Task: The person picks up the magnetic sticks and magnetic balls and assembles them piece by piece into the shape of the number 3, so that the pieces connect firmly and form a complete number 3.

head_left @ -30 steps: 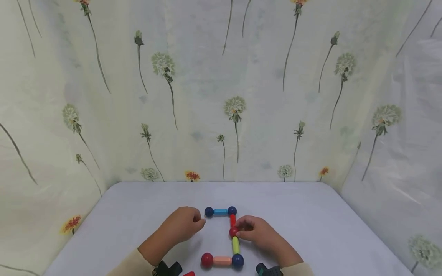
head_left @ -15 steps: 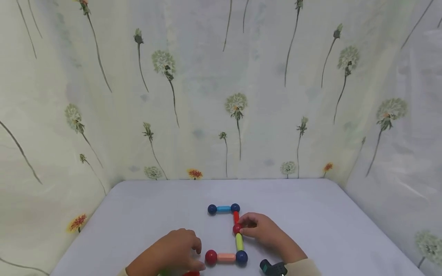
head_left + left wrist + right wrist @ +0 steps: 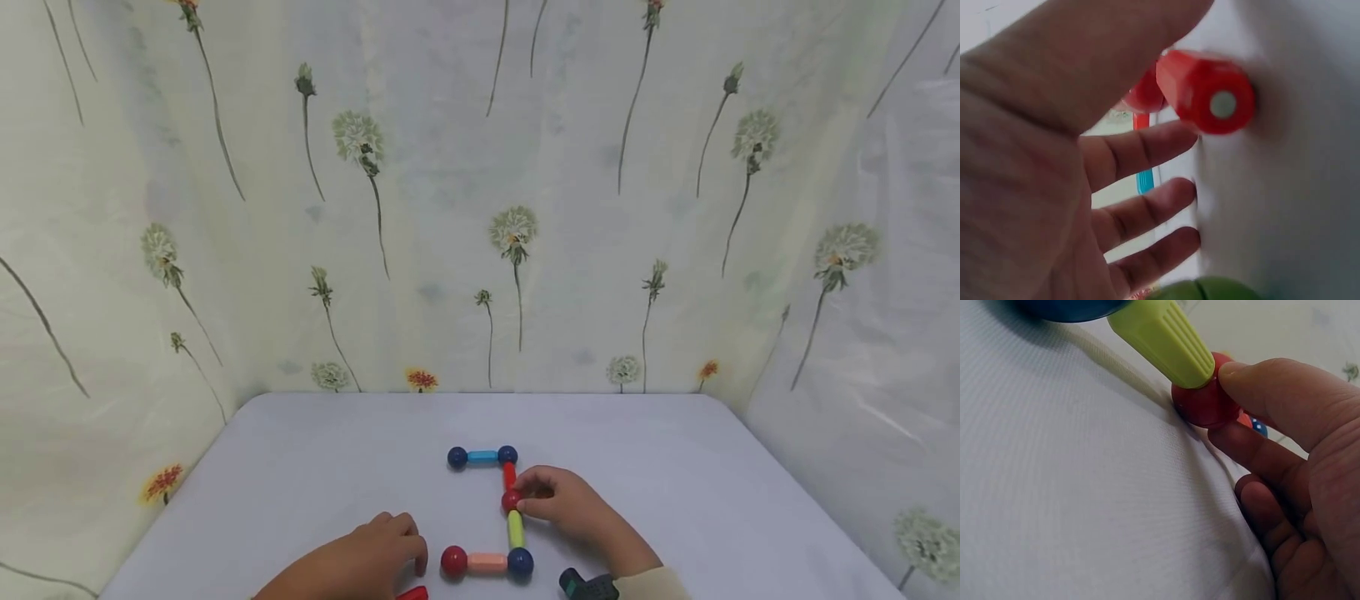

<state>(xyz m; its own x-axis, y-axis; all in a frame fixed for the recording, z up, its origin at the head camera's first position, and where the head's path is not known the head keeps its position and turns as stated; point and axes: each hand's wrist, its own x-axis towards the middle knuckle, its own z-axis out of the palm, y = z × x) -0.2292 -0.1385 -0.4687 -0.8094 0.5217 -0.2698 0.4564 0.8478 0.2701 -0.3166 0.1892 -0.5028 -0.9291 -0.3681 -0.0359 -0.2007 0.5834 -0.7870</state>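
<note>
My right hand (image 3: 564, 502) pinches a red ball (image 3: 1202, 407) between thumb and fingertips. This ball joins a red rod (image 3: 510, 476) and a yellow-green rod (image 3: 1166, 344) in a chain of magnetic balls and rods lying on the table. Low in the head view, my left hand (image 3: 367, 557) hovers close to the table, fingers spread. A loose red rod (image 3: 1204, 97) with a round metal end lies between its thumb and index finger. The index fingertip is beside the rod; whether it touches cannot be made out.
The chain runs from a dark blue ball (image 3: 457, 457) and blue rod (image 3: 482, 457) at the back to a pink rod (image 3: 487, 563) and larger red ball (image 3: 453, 561) in front. A green object (image 3: 1207, 289) sits near my left little finger. A flowered curtain (image 3: 435, 208) stands behind.
My left hand has moved back toward me and down, from beside the far blue ball to the loose red rod. My right hand has kept its pinch on the red ball.
</note>
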